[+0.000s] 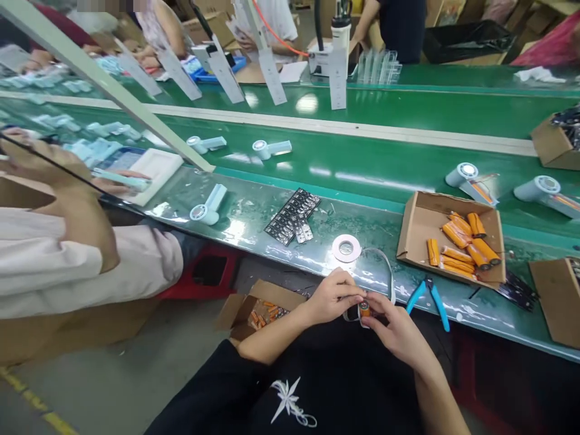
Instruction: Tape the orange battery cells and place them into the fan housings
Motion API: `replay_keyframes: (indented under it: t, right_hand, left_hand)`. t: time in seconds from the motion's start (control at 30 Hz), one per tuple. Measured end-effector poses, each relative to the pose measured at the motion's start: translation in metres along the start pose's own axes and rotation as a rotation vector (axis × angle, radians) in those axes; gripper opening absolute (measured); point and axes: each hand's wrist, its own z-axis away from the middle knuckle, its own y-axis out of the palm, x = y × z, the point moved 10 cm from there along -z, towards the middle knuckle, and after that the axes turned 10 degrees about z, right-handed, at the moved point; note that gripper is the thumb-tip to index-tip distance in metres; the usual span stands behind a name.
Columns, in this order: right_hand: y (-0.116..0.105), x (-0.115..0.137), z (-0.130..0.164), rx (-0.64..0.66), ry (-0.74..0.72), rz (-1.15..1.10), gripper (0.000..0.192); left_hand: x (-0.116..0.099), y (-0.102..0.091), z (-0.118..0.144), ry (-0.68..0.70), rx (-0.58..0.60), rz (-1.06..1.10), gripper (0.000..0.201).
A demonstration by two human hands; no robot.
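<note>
My right hand [396, 329] grips an orange battery cell [364, 310] between thumb and fingers, its round end facing me. My left hand [333, 297] is closed in a pinch against the top of the cell; what its fingertips hold is hidden. Pale tape shows around and under the cell, close to both hands. Beyond them lies a roll of white tape [347, 248] on the bench, with a loose strip [388, 272] curving down toward my right hand. Blue-handled cutters [428, 300] rest at the bench edge, right of my right hand.
A cardboard box [408, 232] holds several orange cells. Black circuit boards [292, 217] and a light-blue fan body [208, 205] lie to the left. Another open box [242, 305] sits below the bench. More fan bodies [272, 148] are on the green belt. A co-worker's arm [81, 205] is at left.
</note>
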Motion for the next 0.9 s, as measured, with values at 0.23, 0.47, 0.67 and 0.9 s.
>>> replay_keyframes:
  t: [0.23, 0.47, 0.67, 0.9]
  right_hand:
    - [0.031, 0.001, -0.016, 0.206, -0.035, 0.224, 0.018]
    - [0.029, -0.015, -0.014, 0.052, -0.081, -0.127, 0.023]
    - [0.026, -0.027, -0.005, 0.093, -0.048, -0.176, 0.036]
    - [0.034, -0.002, -0.008, 0.273, -0.043, -0.089, 0.033]
  left_hand:
    - [-0.014, 0.019, 0.001, 0.209, 0.216, -0.198, 0.010]
    - [-0.002, -0.030, -0.006, 0.124, 0.062, -0.033, 0.034]
    - [0.050, -0.148, -0.079, 0.018, -0.111, -0.332, 0.036]
    - [0.182, -0.320, -0.214, -0.432, -0.152, -0.796, 0.037]
